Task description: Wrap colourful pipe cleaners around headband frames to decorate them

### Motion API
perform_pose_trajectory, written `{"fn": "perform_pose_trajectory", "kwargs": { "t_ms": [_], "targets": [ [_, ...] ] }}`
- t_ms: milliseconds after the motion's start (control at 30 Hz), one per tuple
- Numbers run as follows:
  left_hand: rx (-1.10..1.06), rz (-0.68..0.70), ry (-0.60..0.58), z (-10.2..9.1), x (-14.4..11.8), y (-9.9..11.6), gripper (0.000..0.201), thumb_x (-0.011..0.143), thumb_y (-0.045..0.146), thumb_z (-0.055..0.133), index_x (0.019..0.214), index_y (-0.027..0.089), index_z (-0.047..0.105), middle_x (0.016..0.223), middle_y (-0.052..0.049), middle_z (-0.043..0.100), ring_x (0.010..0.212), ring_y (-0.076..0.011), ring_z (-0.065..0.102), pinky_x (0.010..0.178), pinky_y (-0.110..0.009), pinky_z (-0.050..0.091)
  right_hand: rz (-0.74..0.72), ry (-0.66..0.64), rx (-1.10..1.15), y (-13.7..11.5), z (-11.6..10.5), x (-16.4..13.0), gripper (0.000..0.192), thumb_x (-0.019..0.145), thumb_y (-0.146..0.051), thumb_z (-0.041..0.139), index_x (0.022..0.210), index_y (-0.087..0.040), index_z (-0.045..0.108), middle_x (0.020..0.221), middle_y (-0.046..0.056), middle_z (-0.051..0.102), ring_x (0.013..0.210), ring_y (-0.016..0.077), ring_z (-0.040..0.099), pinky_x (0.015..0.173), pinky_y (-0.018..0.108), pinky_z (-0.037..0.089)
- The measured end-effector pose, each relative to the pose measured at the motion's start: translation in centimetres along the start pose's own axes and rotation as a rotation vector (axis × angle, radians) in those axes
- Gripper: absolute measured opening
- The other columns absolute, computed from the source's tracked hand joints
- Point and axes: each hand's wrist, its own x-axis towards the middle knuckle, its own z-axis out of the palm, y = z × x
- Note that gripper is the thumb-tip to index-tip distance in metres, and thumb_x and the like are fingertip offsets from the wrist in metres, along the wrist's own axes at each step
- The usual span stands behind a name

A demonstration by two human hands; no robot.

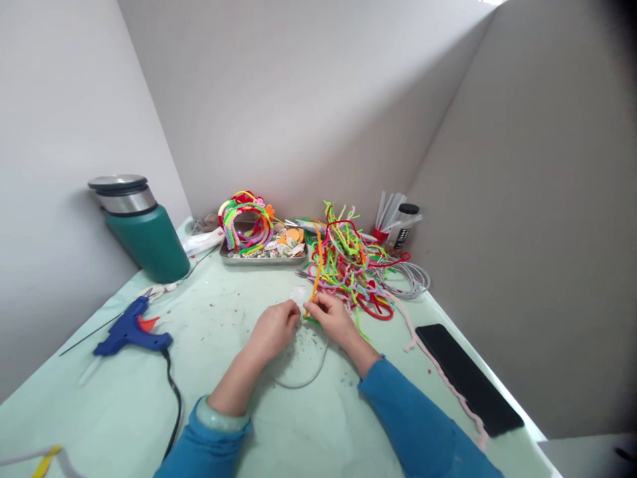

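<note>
My right hand is closed in a pinch on an orange pipe cleaner, whose long end stands up above the fingers. Close beside it, my left hand is also closed, fingertips together; what they hold is hidden. A thin grey hoop curves across the table below both hands, its upper part lost behind them. Just behind the fingertips lies a small clear disc. A bit of green pipe cleaner shows under the right fingers.
Behind are a tangled pipe cleaner pile, a metal tray with wrapped hoops, grey coils and a black-lidded jar. A blue glue gun and green bottle stand left; a black phone lies right.
</note>
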Motion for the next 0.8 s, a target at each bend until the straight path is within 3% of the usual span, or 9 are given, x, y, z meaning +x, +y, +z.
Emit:
{"fn": "perform_pose_trajectory", "kwargs": {
  "t_ms": [233,600,800],
  "targets": [
    [-0.035,-0.011,-0.029,0.28,0.14,-0.01,0.021,0.081,0.019,0.043,0.068,0.016,0.060,0.064,-0.002,0.061,0.059,-0.0111,0.050,0.056,-0.021,0.029,-0.043,-0.008,-0.069,-0.47,0.02,-0.10,0.027,0.077,-0.031,0.056,0.057,-0.017,0.044,0.055,-0.005,0.039,0.054,0.0092,0.037,0.051,0.022,0.029],
    [-0.089,-0.008,-0.079,-0.13,0.08,0.29,0.019,0.075,0.019,0.050,0.086,0.015,0.064,0.079,-0.005,0.066,0.067,-0.0133,0.055,0.060,-0.022,0.035,-0.129,-0.002,-0.130,-0.22,0.20,-0.20,0.026,0.078,-0.029,0.055,0.057,-0.016,0.047,0.057,-0.004,0.042,0.055,0.0089,0.039,0.051,0.021,0.030],
    [-0.076,0.001,-0.054,-0.03,0.09,0.17,0.016,0.075,0.023,0.052,0.081,0.016,0.064,0.077,-0.004,0.067,0.069,-0.0148,0.057,0.061,-0.023,0.036,-0.115,-0.009,-0.105,-0.32,0.30,-0.22,0.025,0.078,-0.029,0.055,0.057,-0.017,0.049,0.057,-0.003,0.043,0.055,0.0095,0.039,0.051,0.022,0.029]
  ]
}}
